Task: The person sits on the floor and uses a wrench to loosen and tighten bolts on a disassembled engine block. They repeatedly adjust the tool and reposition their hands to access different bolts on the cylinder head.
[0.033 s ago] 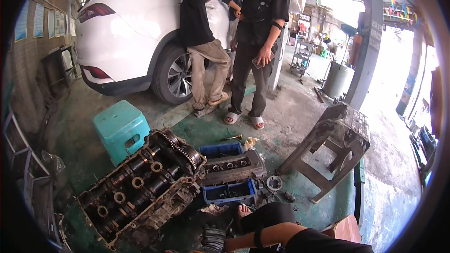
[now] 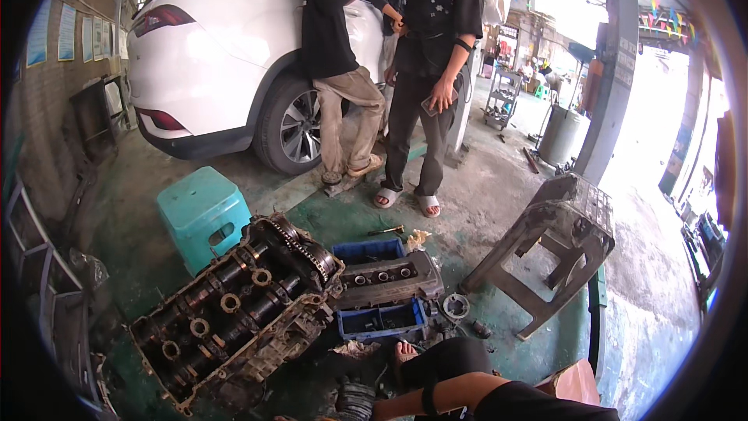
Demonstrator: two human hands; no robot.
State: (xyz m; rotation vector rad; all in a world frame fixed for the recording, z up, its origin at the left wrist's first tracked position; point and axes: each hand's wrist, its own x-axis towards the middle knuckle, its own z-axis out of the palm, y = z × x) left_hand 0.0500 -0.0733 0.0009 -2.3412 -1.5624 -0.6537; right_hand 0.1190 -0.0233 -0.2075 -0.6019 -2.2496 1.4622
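My right forearm (image 2: pixel 460 390) crosses the lower edge toward a dark ribbed round part (image 2: pixel 354 398); my right hand is mostly out of frame there, its fingers hidden. I cannot make out my left hand. A greasy engine cylinder head (image 2: pixel 226 304) with shafts and a timing chain lies tilted at the lower left. Beside it are a grey valve cover (image 2: pixel 374 281), two blue parts trays (image 2: pixel 382 334) and a round metal ring (image 2: pixel 456 306). My knee (image 2: pixel 448 359) and bare toes show behind the forearm.
A teal stool (image 2: pixel 195 199) stands left, a grimy stool (image 2: pixel 569 210) right. Three people (image 2: pixel 335 31) stand by a white car (image 2: pixel 202 70), one holding a phone (image 2: pixel 430 107). Behind are a lift post (image 2: pixel 612 93), tool cart (image 2: pixel 502 97) and metal drum (image 2: pixel 561 136).
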